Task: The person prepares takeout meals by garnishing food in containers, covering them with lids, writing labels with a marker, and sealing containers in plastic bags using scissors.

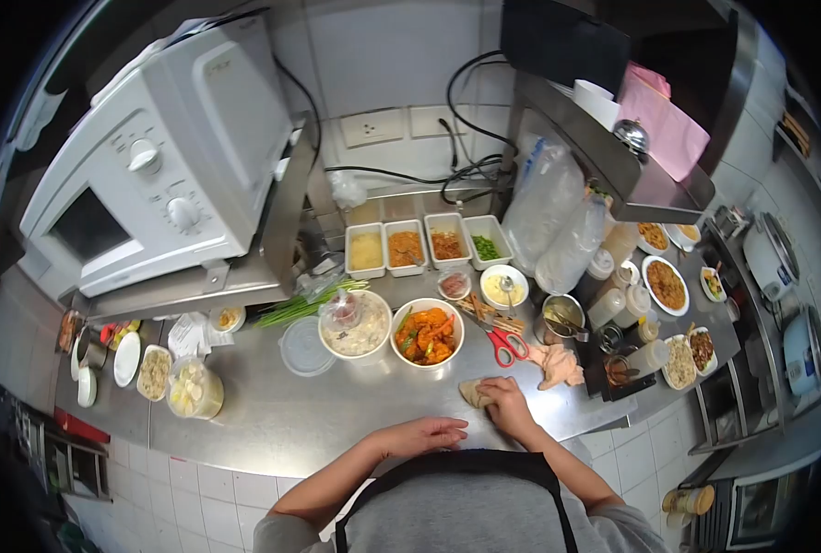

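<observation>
My right hand [505, 405] is closed on a beige cloth [474, 394] that lies on the steel counter [272, 419]. Beside it, my left hand [424, 435] rests at the counter's front edge with its fingers stretched out and nothing in them. Behind my hands stands a white bowl of orange-red food with green pieces [428, 335]. A larger white tub of pale food [354, 324] is to its left, with a small clear cup on top. Red-handled scissors [507, 348] and a crumpled pinkish cloth [556, 365] lie beyond my right hand.
A clear round lid [308, 347] and a container of pale pieces [194, 388] are on the left. White trays of ingredients [405, 247] line the back. Squeeze bottles [606, 308] and a plate of food [666, 285] stand right. A microwave [152, 157] sits on a shelf upper left.
</observation>
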The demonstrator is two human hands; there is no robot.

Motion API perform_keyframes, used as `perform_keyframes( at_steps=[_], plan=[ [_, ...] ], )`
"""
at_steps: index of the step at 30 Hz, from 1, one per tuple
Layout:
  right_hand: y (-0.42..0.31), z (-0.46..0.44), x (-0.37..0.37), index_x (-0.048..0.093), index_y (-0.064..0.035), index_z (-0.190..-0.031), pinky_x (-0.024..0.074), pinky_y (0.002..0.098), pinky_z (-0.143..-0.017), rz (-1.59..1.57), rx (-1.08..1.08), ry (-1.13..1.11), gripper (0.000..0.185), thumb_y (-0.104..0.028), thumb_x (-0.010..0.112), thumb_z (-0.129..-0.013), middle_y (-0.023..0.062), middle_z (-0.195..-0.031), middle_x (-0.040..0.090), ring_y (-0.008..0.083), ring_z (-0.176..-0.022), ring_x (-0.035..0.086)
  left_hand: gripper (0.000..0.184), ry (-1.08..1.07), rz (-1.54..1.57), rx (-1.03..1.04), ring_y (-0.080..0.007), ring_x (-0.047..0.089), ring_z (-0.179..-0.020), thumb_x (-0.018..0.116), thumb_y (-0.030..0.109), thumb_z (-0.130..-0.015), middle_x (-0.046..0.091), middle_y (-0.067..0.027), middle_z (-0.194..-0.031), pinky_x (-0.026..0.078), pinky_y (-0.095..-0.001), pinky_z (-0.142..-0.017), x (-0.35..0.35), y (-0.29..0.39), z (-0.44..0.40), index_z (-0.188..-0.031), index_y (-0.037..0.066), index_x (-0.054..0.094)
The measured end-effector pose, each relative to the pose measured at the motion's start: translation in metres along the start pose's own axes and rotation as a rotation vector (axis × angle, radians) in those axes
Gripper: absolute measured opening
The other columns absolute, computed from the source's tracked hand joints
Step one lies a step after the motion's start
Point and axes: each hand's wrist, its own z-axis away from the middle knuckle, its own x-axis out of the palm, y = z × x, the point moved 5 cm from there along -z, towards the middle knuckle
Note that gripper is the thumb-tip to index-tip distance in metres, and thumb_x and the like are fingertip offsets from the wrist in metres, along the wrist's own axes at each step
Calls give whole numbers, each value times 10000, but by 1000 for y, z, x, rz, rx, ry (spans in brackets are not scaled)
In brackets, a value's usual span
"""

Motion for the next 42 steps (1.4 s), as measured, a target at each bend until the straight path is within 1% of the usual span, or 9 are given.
perform_keyframes(
  at_steps=[3, 9, 12, 19, 25, 30, 35, 38, 42],
  plan=[
    [-24, -21, 1, 639, -43, -982, 446, 357, -840, -94, -5, -1, 362, 67, 558, -647, 124, -1073, 569, 325, -979, 517, 350, 321, -256, 129, -114, 562, -955, 513, 215, -917, 598, -69, -1089, 435, -283, -858, -47, 22, 33, -1197, 6, 498],
    [-32, -21, 36, 603, -122, -1108, 347, 428, -945, 263, -89, -354, 436, -83, 581, -674, 79, -1198, 516, 307, -1130, 447, 157, 2013, -799, 186, -303, 561, -873, 630, 129, -773, 588, -133, -866, 450, -363, -775, -188, -12, 164, -887, 21, 624],
    [-22, -33, 17, 587, -125, -1138, 343, 405, -958, 76, 9, -493, 468, -135, 620, -671, 100, -1207, 507, 300, -1131, 449, 134, 2037, -743, -306, -365, 516, -912, 617, 108, -770, 561, -138, -849, 429, -412, -807, -217, -51, 187, -875, 25, 611],
    [-85, -63, 10, 569, -96, -1150, 433, 378, -857, -289, -109, -465, 409, -200, 632, -760, 123, -1199, 500, 300, -1057, 510, 96, 2091, -705, 227, -326, 569, -674, 561, 101, -828, 591, -163, -756, 450, -386, -607, -233, -67, 214, -858, 11, 546],
    [-125, -60, 43, 421, -69, -1281, 459, 267, -740, -688, 66, -112, 488, -215, 604, -853, 84, -978, 568, 138, -889, 554, 119, 1519, -236, 568, -105, 458, -532, 452, 134, -931, 523, -7, -693, 393, -251, -496, -111, -24, 130, -975, 23, 447],
    [-46, -81, 4, 536, -51, -1162, 383, 190, -499, -782, 281, 162, 297, -203, 519, -908, -14, -778, 572, 41, -545, 473, 369, 1223, 114, 608, -155, 502, -1006, 345, 291, -973, 503, -107, -1130, 429, -290, -835, -55, 8, 49, -1212, 13, 383],
    [56, -127, 15, 588, -44, -1092, 436, 266, -631, -1091, 605, 190, 351, -334, 498, -917, -16, -771, 567, 84, -685, 507, 621, 1140, -17, 413, -246, 231, -1318, 190, 441, -967, 278, -179, -1402, 156, -299, -1079, -102, -7, 2, -1343, -45, 276],
    [77, -154, 42, 612, -21, -1034, 429, 323, -689, -1001, 579, 175, 305, -279, 522, -900, 56, -778, 591, 176, -736, 536, 663, 1076, 97, 549, -268, 257, -1312, 178, 464, -959, 285, -207, -1399, 168, -309, -1079, -137, -33, -35, -1340, -72, 267],
    [45, -158, 22, 620, 45, -830, 426, 390, -703, -98, 180, 221, 208, -146, 539, -837, 212, -781, 538, 346, -744, 527, 663, 1098, 171, 508, -281, 380, -1223, 207, 474, -956, 409, -222, -1294, 253, -324, -1037, -139, -49, -57, -1268, -90, 360]
  ],
)
